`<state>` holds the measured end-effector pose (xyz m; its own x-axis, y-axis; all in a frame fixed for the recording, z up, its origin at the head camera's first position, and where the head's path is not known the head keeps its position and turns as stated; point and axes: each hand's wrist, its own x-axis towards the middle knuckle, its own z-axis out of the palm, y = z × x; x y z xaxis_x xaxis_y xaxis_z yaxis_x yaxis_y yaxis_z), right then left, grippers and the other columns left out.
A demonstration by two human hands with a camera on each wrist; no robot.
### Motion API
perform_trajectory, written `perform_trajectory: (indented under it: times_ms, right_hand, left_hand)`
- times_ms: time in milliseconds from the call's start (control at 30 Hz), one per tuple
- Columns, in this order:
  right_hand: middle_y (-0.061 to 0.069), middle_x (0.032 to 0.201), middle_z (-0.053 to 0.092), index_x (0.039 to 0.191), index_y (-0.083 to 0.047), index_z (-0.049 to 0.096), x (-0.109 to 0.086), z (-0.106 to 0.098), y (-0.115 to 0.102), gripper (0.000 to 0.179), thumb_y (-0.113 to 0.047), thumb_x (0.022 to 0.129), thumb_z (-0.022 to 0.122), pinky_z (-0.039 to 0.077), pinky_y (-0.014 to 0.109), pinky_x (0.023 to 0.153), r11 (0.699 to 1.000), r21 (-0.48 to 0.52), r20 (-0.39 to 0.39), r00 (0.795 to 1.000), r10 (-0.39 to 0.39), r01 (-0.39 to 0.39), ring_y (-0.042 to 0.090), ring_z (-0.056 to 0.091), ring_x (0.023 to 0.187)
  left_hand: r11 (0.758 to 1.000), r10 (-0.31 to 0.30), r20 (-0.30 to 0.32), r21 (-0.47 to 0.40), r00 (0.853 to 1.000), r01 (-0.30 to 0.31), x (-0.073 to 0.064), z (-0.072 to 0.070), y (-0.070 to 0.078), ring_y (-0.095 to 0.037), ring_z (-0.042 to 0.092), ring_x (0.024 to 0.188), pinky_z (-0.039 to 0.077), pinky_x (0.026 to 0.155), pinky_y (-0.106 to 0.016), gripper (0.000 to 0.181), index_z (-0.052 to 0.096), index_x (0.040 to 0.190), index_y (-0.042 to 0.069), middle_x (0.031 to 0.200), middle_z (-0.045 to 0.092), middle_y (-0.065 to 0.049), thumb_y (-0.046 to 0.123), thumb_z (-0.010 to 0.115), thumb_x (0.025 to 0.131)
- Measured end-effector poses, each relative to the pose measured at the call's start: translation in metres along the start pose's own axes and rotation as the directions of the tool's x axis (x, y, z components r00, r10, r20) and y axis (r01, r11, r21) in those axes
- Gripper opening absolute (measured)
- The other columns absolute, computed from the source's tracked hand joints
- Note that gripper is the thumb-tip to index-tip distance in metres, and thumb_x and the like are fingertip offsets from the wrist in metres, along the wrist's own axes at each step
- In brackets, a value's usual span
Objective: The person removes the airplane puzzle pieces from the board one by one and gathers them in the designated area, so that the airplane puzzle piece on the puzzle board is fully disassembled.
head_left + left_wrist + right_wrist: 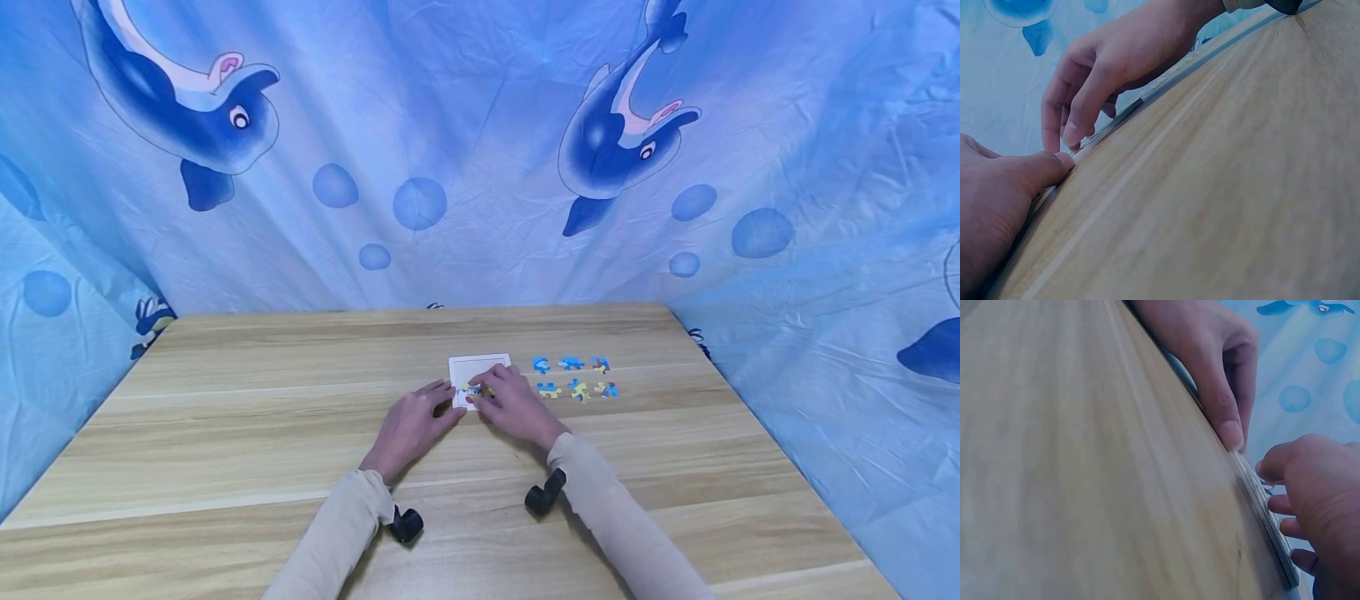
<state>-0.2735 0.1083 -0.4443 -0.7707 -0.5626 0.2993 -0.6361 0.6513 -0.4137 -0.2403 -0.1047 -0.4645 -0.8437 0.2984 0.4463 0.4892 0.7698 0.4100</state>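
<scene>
A white puzzle tray lies on the table with a few colourful jigsaw pieces in its lower part. My left hand holds the tray's near left corner; its thumb is along the front edge and its fingers are at the left side. In the right wrist view, the left hand has thumb and forefinger together on that corner. My right hand reaches over the tray from the right, its bent fingertips at the pieces. In the left wrist view, the right hand points its fingers down; no piece shows between them.
Right of the tray, loose jigsaw pieces lie in two rows on the wooden table. A blue cloth with dolphins hangs behind the table and at both sides. Each wrist bears a small black camera.
</scene>
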Motion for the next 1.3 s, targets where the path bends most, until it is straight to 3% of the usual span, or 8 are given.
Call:
perform_trajectory:
  times_ms: [333,867,1300]
  right_hand:
    - [0.009,0.116,0.059,0.129,-0.007,0.068,0.005,0.006,-0.005,0.032,-0.025,0.103,0.064,0.043,0.045,0.088,0.998,-0.033,0.013,0.999,0.046,-0.046,0.027,0.047,0.106]
    - [0.008,0.116,0.058,0.125,-0.007,0.067,0.012,0.010,-0.005,0.029,-0.023,0.101,0.065,0.042,0.049,0.092,0.996,0.007,0.029,0.996,0.086,-0.086,0.029,0.046,0.108]
    - [0.005,0.109,0.058,0.127,-0.008,0.059,0.011,0.008,-0.007,0.030,-0.021,0.100,0.066,0.040,0.043,0.089,0.994,0.049,0.046,0.994,0.096,-0.098,0.025,0.046,0.103]
  left_hand:
    - [1.000,0.002,0.006,0.006,1.000,-0.002,0.001,0.000,0.000,-0.037,0.066,0.120,0.055,0.097,-0.051,0.042,0.075,0.122,0.003,0.131,0.068,-0.018,0.033,0.079,0.094]
    - [1.000,0.007,-0.003,0.008,1.000,-0.007,0.003,-0.001,0.000,-0.038,0.066,0.119,0.055,0.098,-0.051,0.041,0.075,0.122,0.001,0.130,0.068,-0.020,0.028,0.080,0.092]
    - [1.000,0.018,-0.015,-0.004,1.000,-0.018,0.001,0.001,-0.001,-0.039,0.067,0.118,0.055,0.098,-0.051,0.042,0.074,0.123,0.001,0.129,0.069,-0.020,0.028,0.080,0.092]
